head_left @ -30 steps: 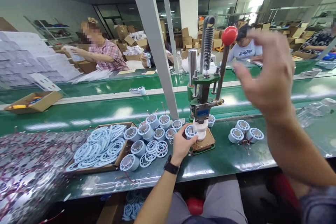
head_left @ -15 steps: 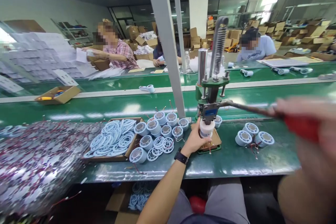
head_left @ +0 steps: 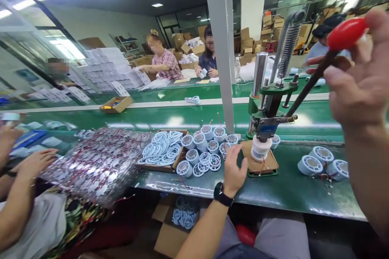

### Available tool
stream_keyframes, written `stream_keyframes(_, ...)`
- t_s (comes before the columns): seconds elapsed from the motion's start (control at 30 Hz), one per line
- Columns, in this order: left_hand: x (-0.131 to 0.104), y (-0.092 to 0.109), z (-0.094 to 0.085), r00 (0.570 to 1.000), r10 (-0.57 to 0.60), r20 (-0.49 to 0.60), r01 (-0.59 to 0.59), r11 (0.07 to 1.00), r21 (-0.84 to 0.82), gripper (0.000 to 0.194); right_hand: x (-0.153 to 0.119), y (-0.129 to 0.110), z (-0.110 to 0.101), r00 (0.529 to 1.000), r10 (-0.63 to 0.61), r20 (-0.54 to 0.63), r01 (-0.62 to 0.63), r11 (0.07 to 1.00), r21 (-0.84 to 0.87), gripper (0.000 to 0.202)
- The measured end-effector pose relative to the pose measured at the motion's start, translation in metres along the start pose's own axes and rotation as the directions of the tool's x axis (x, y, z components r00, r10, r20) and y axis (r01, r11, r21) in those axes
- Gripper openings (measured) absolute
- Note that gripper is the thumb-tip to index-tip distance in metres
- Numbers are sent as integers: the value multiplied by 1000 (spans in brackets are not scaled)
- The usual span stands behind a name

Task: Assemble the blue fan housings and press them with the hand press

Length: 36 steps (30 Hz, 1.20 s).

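My right hand (head_left: 361,81) has its fingers round the red knob (head_left: 346,34) of the lever (head_left: 306,87) on a hand press (head_left: 269,123). The lever slants up to the right. Under the press ram, a white round block (head_left: 261,144) sits on a pale blue motor housing (head_left: 258,155), whose wires lie on the brown base plate (head_left: 270,166). My left hand (head_left: 235,172) is off the housing, just left of the base plate, fingers apart and holding nothing. Beside it lie loose pale blue rings (head_left: 209,162) and several housings with round metal centres (head_left: 192,156).
Three housings (head_left: 322,154) stand right of the press. On the left are a carton of rings (head_left: 161,147) and a layered stack of wired parts (head_left: 100,166). A grey post (head_left: 221,56) rises behind. A co-worker's hand (head_left: 39,162) rests at the stack; others sit across the conveyor.
My right hand has raised the lever from near level to a steep slant. My left hand has let go of the housing under the press and moved left. The view has turned left.
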State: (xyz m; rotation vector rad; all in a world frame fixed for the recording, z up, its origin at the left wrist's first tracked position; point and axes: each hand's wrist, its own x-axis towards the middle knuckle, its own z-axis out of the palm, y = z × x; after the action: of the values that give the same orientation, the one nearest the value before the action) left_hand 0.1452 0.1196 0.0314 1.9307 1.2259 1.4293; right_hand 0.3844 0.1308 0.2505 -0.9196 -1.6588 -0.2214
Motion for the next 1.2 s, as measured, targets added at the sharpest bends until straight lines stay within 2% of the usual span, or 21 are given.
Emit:
stream_keyframes(0.07,-11,-11,-41,985,6,-170,17,991,132,33,-23,3,28,992,52,-117,-29,981,190,61)
stream_keyframes(0.13,-24,-29,-85,951,-9,-311,89,966,243,30,-77,4,60,958,154,-241,-113,978,174,58)
stream_keyframes(0.17,-30,-40,-104,937,-22,-349,129,949,287,30,-110,5,75,949,182,-258,-147,978,149,59)
stream_keyframes(0.2,-36,-50,-120,931,-28,-364,168,919,358,29,-141,5,90,944,220,-244,-196,974,117,62)
stream_keyframes(0.27,-46,-68,-141,953,-12,-302,193,793,577,28,-192,6,118,931,336,-143,-336,942,23,70)
stream_keyframes(0.33,-54,-81,-150,976,26,-217,144,673,725,28,-219,8,139,900,426,-94,-432,900,-55,74)
stream_keyframes(0.43,-63,-85,-150,981,94,-168,77,604,793,28,-229,12,152,869,478,-125,-493,856,-155,76)
stream_keyframes(0.5,-68,-80,-148,977,99,-190,91,610,787,29,-229,14,146,868,474,-152,-497,835,-237,72)
stream_keyframes(0.6,-78,-63,-143,960,95,-263,134,670,730,29,-233,18,118,887,442,-135,-459,807,-373,57)
stream_keyframes(0.67,-84,-48,-133,950,110,-294,129,716,686,28,-238,24,94,900,429,-74,-412,785,-463,46)
stream_keyframes(0.73,-89,-33,-113,964,105,-244,71,784,616,29,-243,31,70,900,435,9,-361,757,-545,38)
stream_keyframes(0.83,-87,-16,-70,999,36,-40,-14,891,453,34,-244,41,43,883,453,121,-287,725,-626,33)
stream_keyframes(0.93,-73,-9,-31,995,-60,83,25,927,374,38,-240,45,28,879,446,171,-203,674,-710,33)
stream_keyframes(1.0,-62,-6,-17,991,-68,119,22,936,352,45,-238,41,27,908,394,144,-156,635,-756,33)
stream_keyframes(1.03,-57,-6,-15,991,-47,127,1,940,342,49,-238,36,30,927,353,127,-146,651,-745,32)
stream_keyframes(1.1,-51,-8,-20,995,-2,101,-33,940,340,44,-241,19,44,955,271,122,-141,776,-614,31)
stream_keyframes(1.17,-50,-17,-37,1000,5,25,-14,925,379,30,-249,-5,69,957,217,190,-122,902,-414,32)
stream_keyframes(1.2,-51,-23,-48,1000,-9,-26,19,910,414,28,-254,-18,84,949,197,247,-108,937,-332,34)
